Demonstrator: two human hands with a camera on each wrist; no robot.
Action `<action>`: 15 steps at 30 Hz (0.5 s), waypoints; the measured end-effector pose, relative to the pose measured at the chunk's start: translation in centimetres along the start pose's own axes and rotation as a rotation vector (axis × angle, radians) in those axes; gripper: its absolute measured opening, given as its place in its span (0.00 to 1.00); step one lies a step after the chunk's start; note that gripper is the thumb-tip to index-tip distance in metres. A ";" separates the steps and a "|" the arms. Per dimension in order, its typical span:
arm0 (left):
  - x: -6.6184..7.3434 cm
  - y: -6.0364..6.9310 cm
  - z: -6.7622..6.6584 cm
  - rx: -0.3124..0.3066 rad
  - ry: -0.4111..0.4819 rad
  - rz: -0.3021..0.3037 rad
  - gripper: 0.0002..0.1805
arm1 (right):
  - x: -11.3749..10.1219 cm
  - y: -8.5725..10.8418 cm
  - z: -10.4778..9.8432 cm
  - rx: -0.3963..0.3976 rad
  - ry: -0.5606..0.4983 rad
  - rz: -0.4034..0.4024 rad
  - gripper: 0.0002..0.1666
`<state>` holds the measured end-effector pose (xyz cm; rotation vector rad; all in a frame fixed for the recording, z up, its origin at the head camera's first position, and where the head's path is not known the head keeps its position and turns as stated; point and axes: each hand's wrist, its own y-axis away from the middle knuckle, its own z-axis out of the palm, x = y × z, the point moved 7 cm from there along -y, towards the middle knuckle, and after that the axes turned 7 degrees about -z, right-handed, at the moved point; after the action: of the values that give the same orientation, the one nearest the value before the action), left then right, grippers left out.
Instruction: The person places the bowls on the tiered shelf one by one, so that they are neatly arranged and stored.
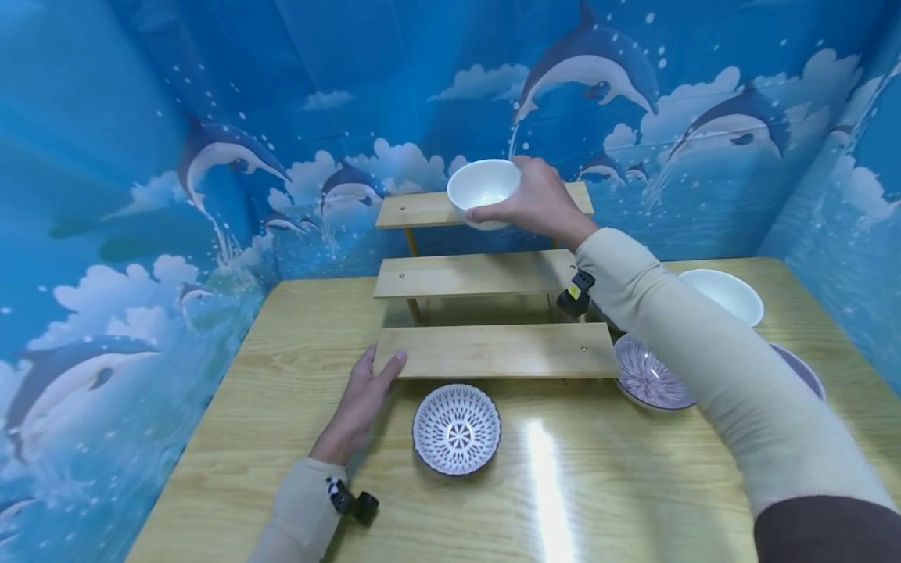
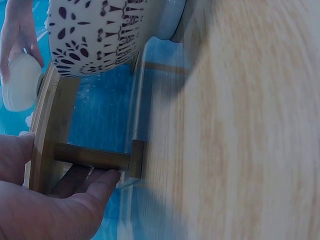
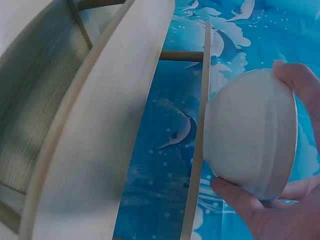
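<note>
Item: my right hand [image 1: 538, 195], thumb and fingers pinching the right side of a small white bowl [image 1: 482, 184]. Bowl roughly upright, midway between the left and right ends of the top board [image 1: 415, 209]; whether its foot touched wood, I could not tell.

Item: my left hand [image 1: 359, 399], thumb over the left end of the lowest board [image 1: 493, 352], fingers curled beneath.

Item: wooden stand, three steps, middle board [image 1: 472, 275] included, on the tabletop [image 1: 281, 407].

Item: patterned bowl [image 1: 457, 430], before the lowest board's front edge, slightly left of centre.

Item: purple bowl [image 1: 651, 375], by that board's right end; a second purplish bowl [image 1: 802, 371], partly behind my sleeve; a larger white bowl [image 1: 728, 293], towards the tabletop's back right corner.

Hazards, in my judgement: the top board looked narrow, so a foot lowered over its front edge could have tipped the bowl down the steps onto the patterned one. A leftward tug at the lowest board could have shifted the stand; a dropped right forearm could have knocked the purple bowl.
</note>
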<state>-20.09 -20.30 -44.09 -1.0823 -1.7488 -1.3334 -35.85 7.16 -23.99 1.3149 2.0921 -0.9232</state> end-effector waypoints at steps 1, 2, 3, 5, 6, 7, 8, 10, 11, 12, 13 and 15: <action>0.0 0.0 0.0 0.001 -0.004 -0.002 0.46 | -0.1 -0.2 0.2 0.000 -0.006 -0.002 0.65; 0.0 0.0 0.0 0.002 -0.008 -0.004 0.46 | -0.1 -0.5 0.4 -0.001 -0.012 0.001 0.65; 0.0 0.0 0.0 0.002 -0.012 -0.006 0.46 | -0.2 -0.7 0.6 -0.003 -0.013 0.006 0.66; -0.1 0.0 0.0 0.006 -0.020 -0.011 0.47 | -0.3 -1.1 1.0 -0.004 -0.023 0.014 0.67; -0.1 -0.1 0.0 0.007 -0.024 -0.012 0.47 | -0.3 -1.3 1.2 -0.003 -0.028 0.014 0.67; -0.1 -0.1 0.0 0.008 -0.028 -0.013 0.47 | -0.4 -1.5 1.5 -0.001 -0.033 0.014 0.67; -0.1 -0.1 0.0 0.010 -0.029 -0.013 0.47 | -0.5 -1.7 1.7 0.001 -0.037 0.015 0.66; -0.1 -0.1 -0.1 0.013 -0.032 -0.013 0.47 | -0.7 -2.1 2.2 0.008 -0.051 0.011 0.63; -0.1 -0.1 -0.1 0.012 -0.030 -0.012 0.47 | -0.8 -2.2 2.4 0.014 -0.060 0.008 0.61; -0.1 -0.1 0.0 0.012 -0.030 -0.012 0.47 | -0.9 -2.4 2.6 0.020 -0.072 0.006 0.60; -0.1 -0.1 0.0 0.013 -0.030 -0.012 0.47 | -0.9 -2.5 2.8 0.026 -0.085 0.003 0.59; -0.1 -0.1 -0.1 0.016 -0.032 -0.013 0.47 | -1.0 -2.8 3.3 0.036 -0.103 -0.006 0.57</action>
<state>-20.16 -20.40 -44.20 -1.0906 -1.7890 -1.3151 -37.76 3.24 -24.63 1.2523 2.0104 -1.0133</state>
